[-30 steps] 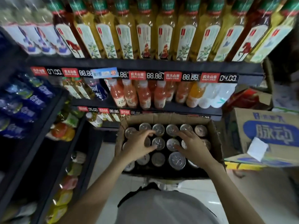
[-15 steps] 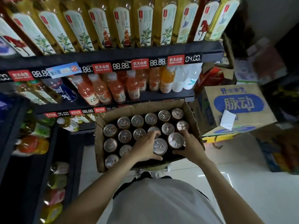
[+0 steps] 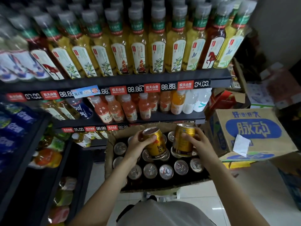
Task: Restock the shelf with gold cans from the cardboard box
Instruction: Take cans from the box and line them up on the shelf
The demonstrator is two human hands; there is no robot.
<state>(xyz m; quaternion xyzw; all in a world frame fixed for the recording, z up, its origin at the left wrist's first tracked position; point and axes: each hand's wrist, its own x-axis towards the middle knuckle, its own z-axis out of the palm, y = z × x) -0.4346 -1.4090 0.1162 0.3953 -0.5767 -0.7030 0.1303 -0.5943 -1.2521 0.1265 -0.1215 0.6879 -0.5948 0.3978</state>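
The big black shelf (image 3: 130, 82) is full of tall tea bottles (image 3: 156, 51), and no gold cans show on it. Below it sits the cardboard box (image 3: 109, 154), with many can tops (image 3: 166, 171) standing in rows. The left hand (image 3: 138, 145) is wrapped round one gold can (image 3: 155, 142), and the right hand (image 3: 197, 141) is wrapped round another gold can (image 3: 183, 139). Both cans are up above the box, tipped a little. The cans look hard, smooth and likely heavy with drink, so holding round the middle seems best. Half a second ago both hands were down among the can tops; now each has lifted a can out
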